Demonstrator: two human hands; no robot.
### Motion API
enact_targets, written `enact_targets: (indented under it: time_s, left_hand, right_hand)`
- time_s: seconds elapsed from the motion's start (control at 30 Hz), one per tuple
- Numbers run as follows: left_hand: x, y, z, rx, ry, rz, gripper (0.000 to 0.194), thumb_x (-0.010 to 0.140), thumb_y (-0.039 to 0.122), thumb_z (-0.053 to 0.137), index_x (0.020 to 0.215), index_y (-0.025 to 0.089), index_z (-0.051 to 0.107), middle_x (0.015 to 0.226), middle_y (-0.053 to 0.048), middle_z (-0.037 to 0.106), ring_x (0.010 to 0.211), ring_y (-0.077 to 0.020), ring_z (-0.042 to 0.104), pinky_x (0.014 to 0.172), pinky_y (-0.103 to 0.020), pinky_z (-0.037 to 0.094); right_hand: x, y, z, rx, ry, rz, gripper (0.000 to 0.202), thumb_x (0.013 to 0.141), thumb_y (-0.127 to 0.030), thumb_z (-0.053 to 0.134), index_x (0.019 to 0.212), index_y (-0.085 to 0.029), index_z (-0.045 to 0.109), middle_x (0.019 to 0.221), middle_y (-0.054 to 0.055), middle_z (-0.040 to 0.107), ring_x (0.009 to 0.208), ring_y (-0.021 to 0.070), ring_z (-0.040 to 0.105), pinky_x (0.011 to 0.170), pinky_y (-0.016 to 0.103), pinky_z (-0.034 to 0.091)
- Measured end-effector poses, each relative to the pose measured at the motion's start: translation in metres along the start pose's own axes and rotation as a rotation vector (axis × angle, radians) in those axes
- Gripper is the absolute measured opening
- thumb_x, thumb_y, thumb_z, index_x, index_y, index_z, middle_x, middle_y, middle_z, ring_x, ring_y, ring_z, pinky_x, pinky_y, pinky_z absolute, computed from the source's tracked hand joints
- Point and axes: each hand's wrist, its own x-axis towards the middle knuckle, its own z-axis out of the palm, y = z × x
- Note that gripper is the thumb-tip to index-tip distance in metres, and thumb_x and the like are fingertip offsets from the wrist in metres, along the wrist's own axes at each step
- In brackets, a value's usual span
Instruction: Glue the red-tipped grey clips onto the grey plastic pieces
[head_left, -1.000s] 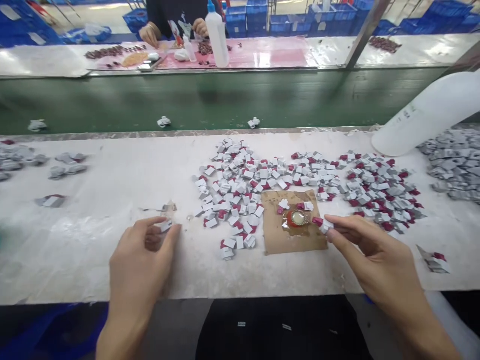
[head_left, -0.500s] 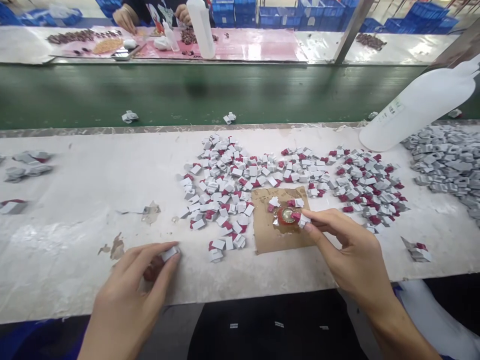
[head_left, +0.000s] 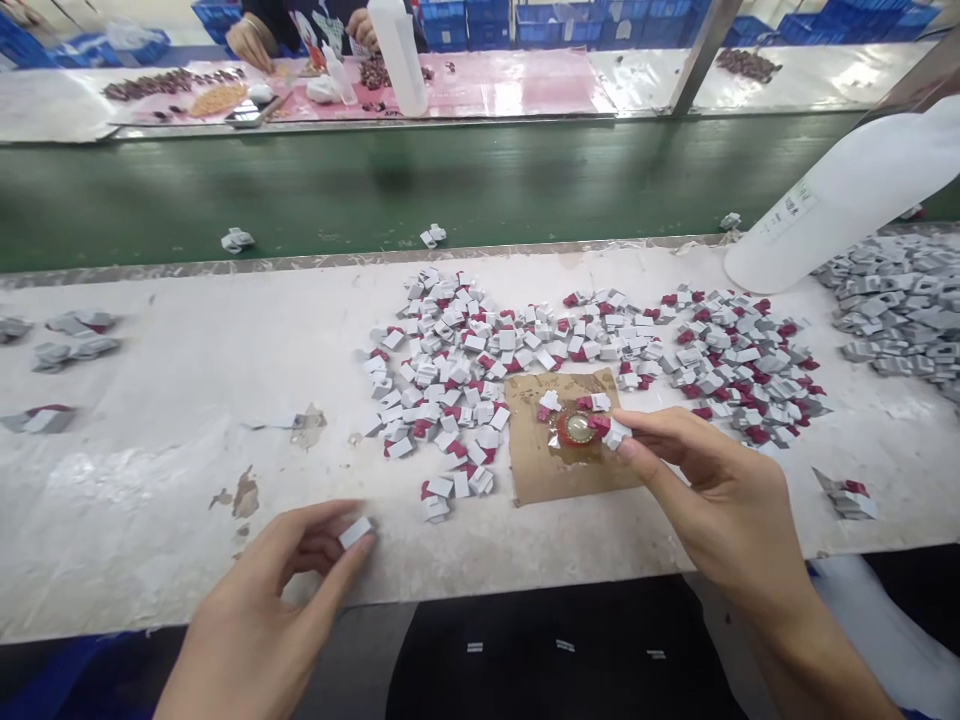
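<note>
Between the thumb and fingers of my left hand (head_left: 277, 580) is a small pale-grey plastic block (head_left: 355, 532), just above the front of the table. My right hand (head_left: 712, 490) pinches a small grey and dark-red plastic piece (head_left: 616, 434), its red end pointing left. That end is at the right edge of a small round dish (head_left: 577, 430), which looks wet and orange-rimmed; I cannot tell whether they touch. The dish lies on a brown cardboard square (head_left: 540, 483) with wet stains. Two more grey-and-red pieces, one of them a left piece (head_left: 550, 402), lie on the cardboard behind the dish.
A heap of grey-and-red pieces (head_left: 450, 370) spreads behind the cardboard. Grey parts (head_left: 900, 310) are piled far right beside a leaning white bottle (head_left: 847, 200). Beyond runs a green conveyor belt (head_left: 480, 185) with a few pieces. Across it, a person's hands (head_left: 251, 42) work at a pink-covered table.
My left hand's fingers have spread a little and the grey block has turned into clearer view. My right hand has shifted slightly right with its piece. The view has moved slightly.
</note>
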Motion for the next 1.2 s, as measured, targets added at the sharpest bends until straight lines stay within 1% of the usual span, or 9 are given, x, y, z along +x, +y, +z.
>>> enact_targets:
  time_s: [0.07,0.17,0.3,0.4,0.7,0.87,1.0,1.13,1.2]
  left_hand:
    - [0.005,0.02,-0.003,-0.111,-0.064,-0.01,0.048,0.096,0.074,0.081,0.117,0.032,0.087,0.105,-0.003,0.087,0.09,-0.0267,0.086,0.076,-0.032,0.072]
    - [0.009,0.074,0.0,-0.392,-0.098,-0.022,0.036,0.095,0.064,0.09,0.112,0.032,0.087,0.109,-0.003,0.09,0.098,-0.0256,0.088,0.08,-0.027,0.073]
    - [0.015,0.151,0.02,-0.871,-0.239,0.049,0.021,0.097,0.045,0.095,0.106,0.029,0.084,0.101,-0.002,0.089,0.093,-0.0216,0.089,0.084,-0.025,0.074]
    - [0.021,0.182,0.039,-1.107,-0.403,0.088,0.018,0.104,0.039,0.091,0.117,0.028,0.087,0.111,-0.005,0.092,0.103,-0.0233,0.091,0.092,-0.028,0.075]
    - [0.03,0.187,0.06,-1.205,-0.521,0.11,0.014,0.109,0.036,0.086,0.12,0.027,0.089,0.122,-0.006,0.091,0.115,-0.0238,0.089,0.102,-0.029,0.074]
    - [0.033,0.186,0.056,-1.051,-0.52,0.211,0.009,0.108,0.033,0.084,0.114,0.028,0.09,0.125,-0.007,0.088,0.115,-0.0251,0.087,0.1,-0.031,0.075]
    - [0.042,0.193,0.041,-0.891,-0.48,0.301,0.012,0.109,0.032,0.079,0.117,0.03,0.088,0.133,-0.008,0.085,0.121,-0.0286,0.084,0.103,-0.039,0.074]
    - [0.089,0.218,0.023,-0.676,-0.542,0.462,0.016,0.108,0.039,0.077,0.117,0.031,0.087,0.118,-0.007,0.087,0.106,-0.0273,0.084,0.093,-0.041,0.072]
    - [0.132,0.237,0.023,-0.507,-0.464,0.549,0.014,0.104,0.038,0.08,0.11,0.029,0.089,0.111,-0.007,0.087,0.101,-0.0279,0.082,0.091,-0.043,0.069]
  right_hand:
    - [0.001,-0.001,0.0,0.15,-0.008,0.071,0.018,0.107,-0.029,0.089,0.122,-0.039,0.095,0.119,0.0,0.093,0.107,0.0233,0.091,0.091,0.031,0.077]
    - [0.001,-0.004,0.004,0.381,-0.075,0.164,0.018,0.107,-0.036,0.092,0.124,-0.04,0.095,0.123,0.001,0.093,0.111,0.0265,0.092,0.094,0.035,0.079]
    - [0.001,-0.009,0.012,0.542,-0.147,0.225,0.017,0.108,-0.04,0.091,0.124,-0.038,0.095,0.13,0.004,0.092,0.118,0.0294,0.091,0.102,0.04,0.078]
    - [0.003,-0.012,0.015,0.613,-0.169,0.23,0.017,0.109,-0.039,0.09,0.126,-0.038,0.094,0.13,0.004,0.092,0.119,0.0279,0.091,0.103,0.037,0.077]
    - [0.005,-0.009,0.01,0.595,-0.147,0.224,0.016,0.109,-0.035,0.09,0.124,-0.039,0.095,0.119,0.002,0.094,0.109,0.0224,0.093,0.099,0.028,0.075]
    - [0.01,-0.014,0.007,0.416,-0.207,0.148,0.018,0.108,-0.029,0.088,0.122,-0.034,0.096,0.115,0.005,0.092,0.108,0.0228,0.091,0.093,0.029,0.075]
    - [0.02,-0.023,0.001,0.467,-0.242,0.083,0.02,0.108,-0.024,0.085,0.121,-0.034,0.096,0.114,0.004,0.09,0.111,0.0217,0.088,0.098,0.032,0.075]
    - [0.055,-0.026,-0.011,0.368,-0.263,0.027,0.016,0.108,-0.036,0.087,0.121,-0.032,0.094,0.122,0.007,0.09,0.115,0.0266,0.087,0.1,0.044,0.077]
    - [0.094,-0.018,-0.019,0.163,-0.224,-0.019,0.024,0.107,-0.043,0.088,0.126,-0.03,0.093,0.127,0.01,0.089,0.117,0.03,0.086,0.1,0.05,0.077]
